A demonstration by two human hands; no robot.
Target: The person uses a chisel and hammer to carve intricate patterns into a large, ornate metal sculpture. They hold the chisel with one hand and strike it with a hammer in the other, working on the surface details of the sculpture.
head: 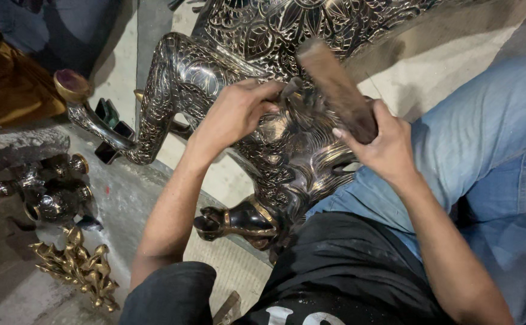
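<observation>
A large dark metal animal figure (257,36), covered in engraved floral patterns, lies across my lap and the floor. My left hand (239,108) is closed around a small metal tool, a chisel or punch (291,89), whose tip rests on the figure's surface. My right hand (383,141) grips a wooden mallet (335,87) by its lower end, raised just above the tool. The figure's legs (154,120) stretch to the left, ending in a brass-tipped hoof (72,85).
Small dark and brass metal parts (52,192) lie on the grey floor at left, with a golden ornate piece (79,268) below them. An orange cloth (10,84) lies at upper left. My blue jeans (491,150) fill the right side.
</observation>
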